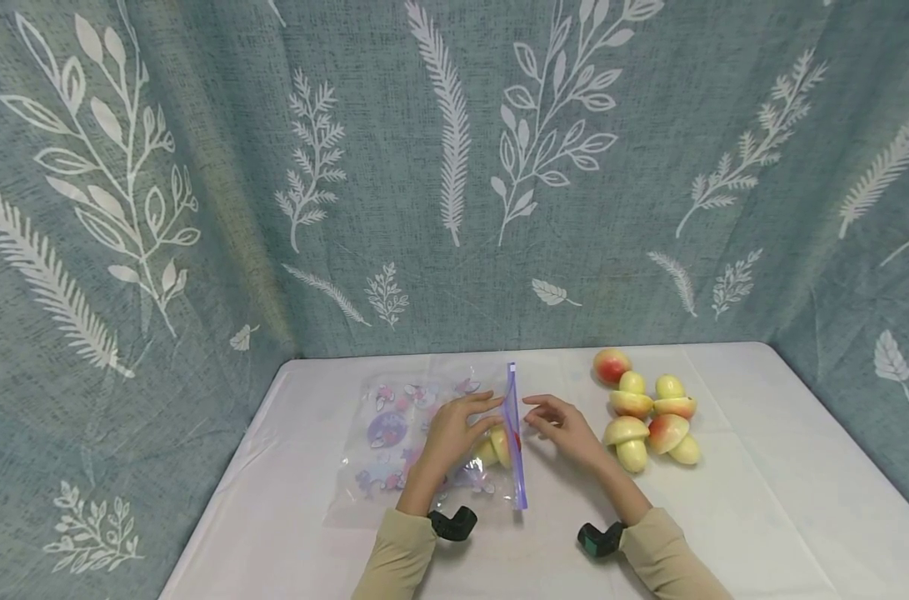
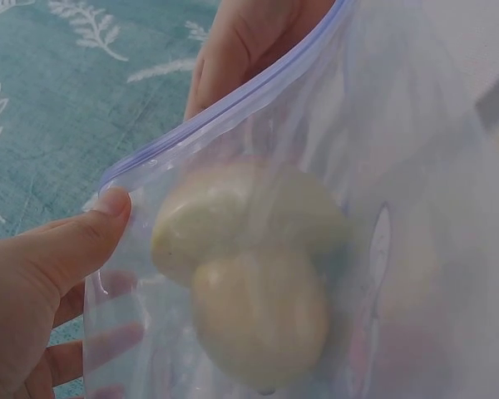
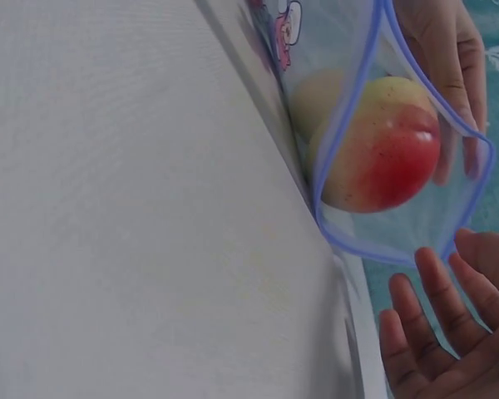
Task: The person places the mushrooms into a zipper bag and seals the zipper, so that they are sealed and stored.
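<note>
A clear zip bag with purple and pink cartoon prints lies on the table, its purple zip edge facing right. Inside, close to the mouth, sits a mushroom-shaped piece, pale yellow with a red blush on its cap. My left hand pinches the bag near the zip corner, thumb in front and fingers behind the film. The mouth stands parted in the right wrist view. Just right of it is my right hand, fingers spread and holding nothing, with its fingertips near the zip edge.
Several more mushroom-shaped pieces are grouped on the white table to the right of my right hand; one shows its red cap. A blue-green leaf-print curtain hangs behind the table and along both sides.
</note>
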Demonstrator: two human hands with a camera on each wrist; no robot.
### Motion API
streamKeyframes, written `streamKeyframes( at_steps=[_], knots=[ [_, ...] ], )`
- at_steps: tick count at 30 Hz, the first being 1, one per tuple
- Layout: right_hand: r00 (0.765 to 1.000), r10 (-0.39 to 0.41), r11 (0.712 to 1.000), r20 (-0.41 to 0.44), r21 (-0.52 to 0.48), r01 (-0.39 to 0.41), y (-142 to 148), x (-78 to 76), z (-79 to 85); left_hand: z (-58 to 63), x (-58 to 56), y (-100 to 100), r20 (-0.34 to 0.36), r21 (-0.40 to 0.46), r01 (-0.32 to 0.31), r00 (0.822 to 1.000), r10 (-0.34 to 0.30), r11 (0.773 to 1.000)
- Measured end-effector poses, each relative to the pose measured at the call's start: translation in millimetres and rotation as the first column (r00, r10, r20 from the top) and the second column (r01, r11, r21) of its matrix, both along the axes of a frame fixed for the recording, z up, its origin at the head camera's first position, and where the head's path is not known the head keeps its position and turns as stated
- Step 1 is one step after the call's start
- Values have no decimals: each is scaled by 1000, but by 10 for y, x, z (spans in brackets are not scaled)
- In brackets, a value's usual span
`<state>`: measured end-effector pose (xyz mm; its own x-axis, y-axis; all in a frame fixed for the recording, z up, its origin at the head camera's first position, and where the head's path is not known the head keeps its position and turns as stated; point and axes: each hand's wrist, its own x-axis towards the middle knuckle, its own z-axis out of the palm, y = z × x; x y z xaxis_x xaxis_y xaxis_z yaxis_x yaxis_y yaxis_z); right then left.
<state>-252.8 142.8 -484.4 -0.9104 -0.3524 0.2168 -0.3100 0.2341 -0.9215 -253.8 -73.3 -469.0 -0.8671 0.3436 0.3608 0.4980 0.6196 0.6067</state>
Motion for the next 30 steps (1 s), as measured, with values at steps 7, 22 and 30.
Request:
streamKeyframes(
  at_steps=[7, 22, 30],
  knots=[
    [999, -43, 999, -34, 25, 43, 110, -136, -195, -11, -7, -1, -6, 7, -4, 1000, 5, 1000],
    [989, -123, 985, -86, 108, 132, 126, 101, 241, 0, 13, 1, -23, 7, 8, 1000, -8, 1000],
    [978, -139, 979, -157, 130, 160, 172, 58, 193, -7, 7, -6, -28, 3, 1, 1000, -1, 1000]
  ],
)
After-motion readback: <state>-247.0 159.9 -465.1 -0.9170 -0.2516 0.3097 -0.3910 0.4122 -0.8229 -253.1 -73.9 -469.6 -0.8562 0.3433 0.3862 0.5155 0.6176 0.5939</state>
